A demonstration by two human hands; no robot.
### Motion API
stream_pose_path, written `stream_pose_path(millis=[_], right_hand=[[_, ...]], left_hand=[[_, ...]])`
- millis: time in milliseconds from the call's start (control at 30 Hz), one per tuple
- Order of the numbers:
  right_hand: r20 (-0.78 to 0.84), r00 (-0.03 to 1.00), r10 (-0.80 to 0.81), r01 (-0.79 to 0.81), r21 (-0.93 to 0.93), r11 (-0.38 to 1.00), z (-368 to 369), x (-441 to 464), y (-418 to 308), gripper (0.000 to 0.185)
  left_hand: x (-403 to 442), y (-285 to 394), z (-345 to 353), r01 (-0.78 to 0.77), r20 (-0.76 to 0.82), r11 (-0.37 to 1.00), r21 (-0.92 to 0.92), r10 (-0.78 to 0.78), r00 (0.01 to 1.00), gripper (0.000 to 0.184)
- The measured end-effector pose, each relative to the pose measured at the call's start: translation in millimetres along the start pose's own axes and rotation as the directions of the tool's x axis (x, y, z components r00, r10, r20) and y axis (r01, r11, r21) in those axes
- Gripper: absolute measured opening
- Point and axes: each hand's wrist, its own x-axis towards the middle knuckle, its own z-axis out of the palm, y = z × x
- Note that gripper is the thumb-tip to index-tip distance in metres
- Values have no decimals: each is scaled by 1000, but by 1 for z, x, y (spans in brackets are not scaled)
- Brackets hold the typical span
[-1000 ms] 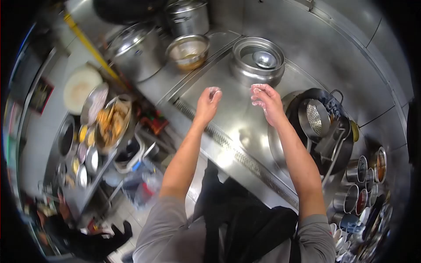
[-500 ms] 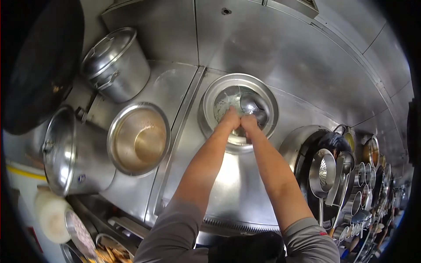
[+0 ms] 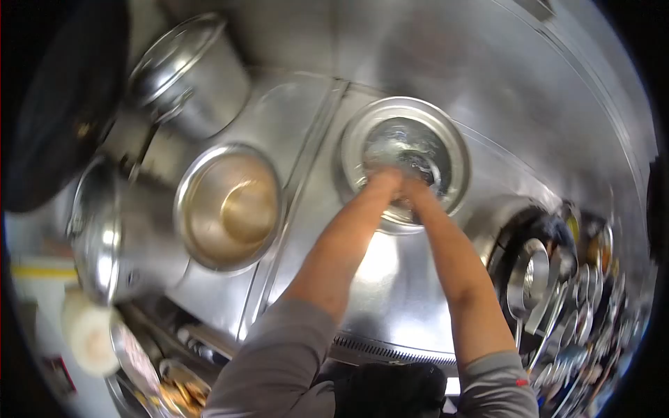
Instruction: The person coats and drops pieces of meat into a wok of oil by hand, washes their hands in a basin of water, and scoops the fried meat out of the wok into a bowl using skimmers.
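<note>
A wide-rimmed metal basin (image 3: 456, 146) holds water (image 3: 404, 136) with a rippled, splashing surface. My left hand (image 3: 385, 180) and my right hand (image 3: 416, 191) are close together, down inside its near side. Motion blur and the water hide the fingers of both, so whether they hold anything does not show. A shiny rounded metal form (image 3: 426, 167) appears in the water just beyond my right hand; its kind is unclear.
Left of the basin is a metal bowl (image 3: 182, 209) with shallow brownish liquid. Lidded pots (image 3: 219, 90) stand farther left, beneath a dark pan (image 3: 70, 104). Woks, a perforated strainer (image 3: 527, 279) and several utensils crowd the right. Steel counter (image 3: 390, 299) lies before me.
The view has shifted, so the basin appears higher and farther right. Both hands stay in the basin; the water looks more stirred, and the shiny metal form is less distinct.
</note>
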Motion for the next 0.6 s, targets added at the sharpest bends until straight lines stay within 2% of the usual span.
stream_pose_path(millis=[33, 100, 133, 167, 200, 233, 267, 300, 333, 367, 400, 433, 467, 500, 567, 600], right_hand=[[20, 997, -71, 69, 80, 994, -27, -20, -19, 33], [-11, 995, 97, -95, 116, 989, -72, -51, -64, 31], [-36, 976, 217, -210, 145, 967, -83, -66, -70, 31], [-229, 973, -8, 26, 75, 997, -55, -58, -56, 33], [-398, 891, -218, 218, -46, 975, -30, -54, -31, 35], [-486, 856, -176, 173, -51, 984, -46, -74, -48, 29], [-396, 905, -157, 163, -18, 987, -58, -91, -57, 25], [-561, 820, -112, 260, 192, 946, -63, -119, -70, 22], [-786, 593, -176, 439, 131, 889, -56, -140, -75, 26], [-806, 569, -163, 423, 117, 899, -67, -179, -83, 28], [-783, 606, -138, 397, 147, 906, -62, -211, -84, 29], [-823, 568, -12, 368, 241, 898, -72, -266, -95, 18], [-712, 686, 152, 292, 461, 838, -60, -302, -95, 17], [-738, 674, 40, 269, 295, 917, -32, -327, -85, 19], [-637, 762, 118, 178, 381, 907, -6, -416, -55, 20], [-575, 807, 133, 156, 425, 892, 9, -468, -43, 21]], left_hand=[[-19, 8, -11, 23, 38, 1000, 14, -24, 999, 36], [-19, 8, -9, 137, 22, 951, -277, -137, 990, 38], [-18, 3, 4, 119, -189, 956, -269, -174, 966, 40], [-13, -1, 24, 77, -391, 966, -246, -171, 904, 42], [-14, 9, 32, 13, -573, 977, -214, -136, 808, 44], [-35, 12, 30, -12, -604, 994, -108, -56, 795, 47], [-44, 8, 28, -205, -571, 951, -231, 38, 820, 47], [-44, 9, 55, -508, -665, 545, -667, -126, 737, 46], [-89, 39, 49, -493, -694, 572, -656, -198, 693, 43], [-135, 72, 41, -474, -717, 597, -648, -268, 643, 39], [-145, 71, 84, -670, -663, -23, -742, -126, 738, 38], [-194, 115, 96, -569, -558, -152, -808, -110, 823, 42], [-254, 152, 91, -449, -440, -254, -856, -96, 893, 47], [-298, 196, 108, -334, -360, -417, -846, -17, 933, 57], [-381, 287, 150, -270, -349, -570, -776, 31, 937, 63], [-410, 313, 182, -148, -310, -560, -815, 206, 928, 63]])
